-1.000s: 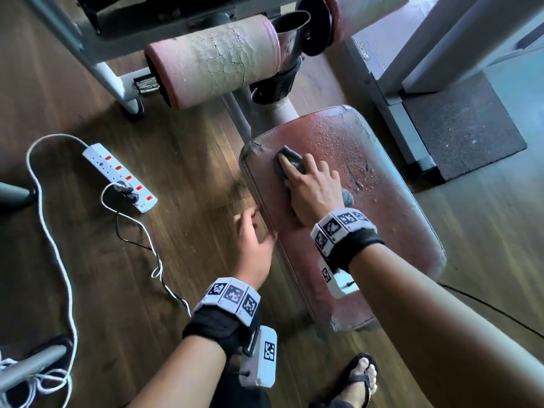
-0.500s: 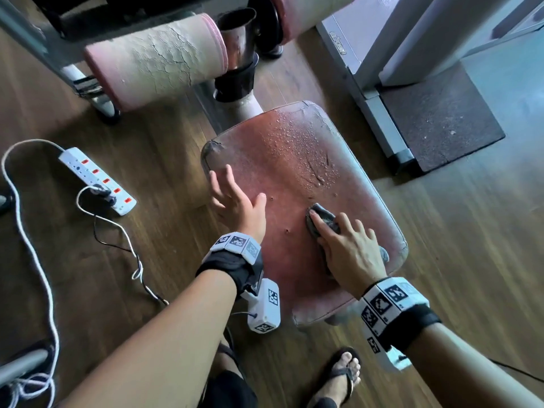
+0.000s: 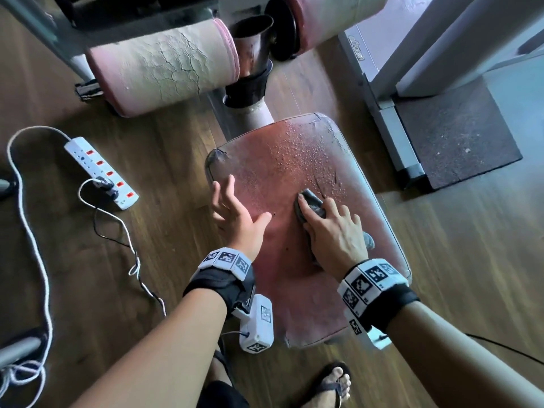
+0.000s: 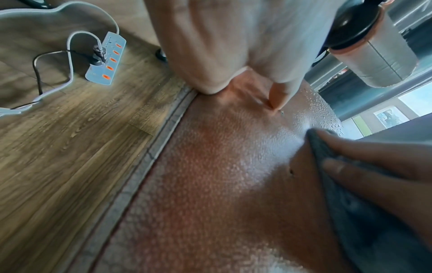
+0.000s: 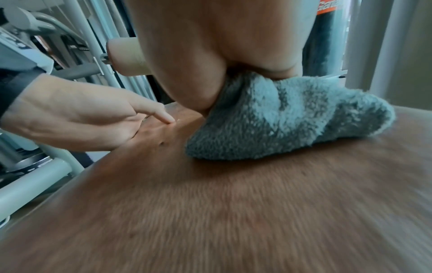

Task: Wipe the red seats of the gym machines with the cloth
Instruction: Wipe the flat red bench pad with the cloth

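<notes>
The red seat [image 3: 282, 178] stands on a wooden floor [image 3: 459, 260], its worn surface beaded with water droplets toward the far right corner and cracked at the far corners. The right hand [image 3: 334, 234] lies on the seat near the middle of its right edge, pressing a grey fluffy cloth [image 3: 309, 203] flat against the seat; the fingers [image 3: 338, 207] are spread over the cloth, which bunches out ahead of the fingertips and behind the palm, and in the right wrist view the cloth [image 5: 292, 118] is squashed under the heel of the hand. The left hand [image 3: 235, 213] rests at the seat's left edge, fingers straight and spread, grasping nothing, with the thumb touching the red surface and the other fingers reaching over the edge seam. Beyond the far edge of the seat a cracked pink roller pad [image 3: 164, 69] hangs on the machine frame. On the floor to the left lies a white power strip [image 3: 101, 172] with red switches and a plug in it, its white cable [image 3: 26, 207] looping away toward the near left.
</notes>
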`<state>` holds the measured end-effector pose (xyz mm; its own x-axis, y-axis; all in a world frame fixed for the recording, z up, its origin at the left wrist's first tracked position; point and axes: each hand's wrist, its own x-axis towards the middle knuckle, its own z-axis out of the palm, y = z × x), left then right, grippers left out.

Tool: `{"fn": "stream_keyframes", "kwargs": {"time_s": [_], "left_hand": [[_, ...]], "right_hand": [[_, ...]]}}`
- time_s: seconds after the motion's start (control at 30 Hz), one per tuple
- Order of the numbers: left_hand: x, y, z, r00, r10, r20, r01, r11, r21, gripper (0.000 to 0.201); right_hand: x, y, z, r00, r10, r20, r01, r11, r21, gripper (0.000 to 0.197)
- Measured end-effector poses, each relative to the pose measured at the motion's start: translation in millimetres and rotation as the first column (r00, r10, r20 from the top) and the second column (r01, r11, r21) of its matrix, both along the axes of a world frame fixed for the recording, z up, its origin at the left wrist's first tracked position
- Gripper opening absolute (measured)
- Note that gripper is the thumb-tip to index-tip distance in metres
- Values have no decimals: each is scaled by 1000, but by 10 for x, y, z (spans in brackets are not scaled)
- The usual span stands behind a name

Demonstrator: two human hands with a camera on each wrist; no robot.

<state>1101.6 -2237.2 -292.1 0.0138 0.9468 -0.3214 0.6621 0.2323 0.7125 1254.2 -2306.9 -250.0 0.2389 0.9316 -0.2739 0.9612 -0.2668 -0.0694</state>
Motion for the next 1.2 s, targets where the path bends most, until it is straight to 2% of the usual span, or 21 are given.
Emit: {"fn": "stream_keyframes", "kwargs": {"time_s": [0.13,0.3,0.43,0.6,0.73,0.8,1.03,1.1,1.2], "left_hand": [[7,11,-28,999,25,20,-25,1000,-1,99],[8,19,-7,1000,13,13,-13,1000,-12,100],[-7,8,34,1000,-14,-5,14,1000,8,100],[-4,31,44,999,17,37,-17,1000,0,102],[-1,7,-17,1000,16,23,-16,1000,21,102],[9,-2,-28,999,30,15,-31,999,22,99],[24,5,20,999,33,12,-33,999,-7,100],[24,5,9,999,34,8,-34,999,-2,100],[20,3,-20,999,33,5,-33,999,3,100]], "right_hand": [[-66,465,-21,999,33,-20,-34,999,-37,53],[-161,991,-42,998,-11,-61,9,999,-43,53],[-152,1203,-65,997,-18,-74,16,999,-33,54],[-205,1407,-89,996,-35,-82,35,999,-3,52],[-108,1068,-91,991,127,-39,-124,990,71,53],[-79,793,-97,989,143,-30,-141,987,75,53],[182,-328,-52,999,51,16,-52,996,66,55],[298,-497,-15,1000,11,28,-12,999,44,52],[344,-466,-1,999,-23,24,22,999,26,49]]}}
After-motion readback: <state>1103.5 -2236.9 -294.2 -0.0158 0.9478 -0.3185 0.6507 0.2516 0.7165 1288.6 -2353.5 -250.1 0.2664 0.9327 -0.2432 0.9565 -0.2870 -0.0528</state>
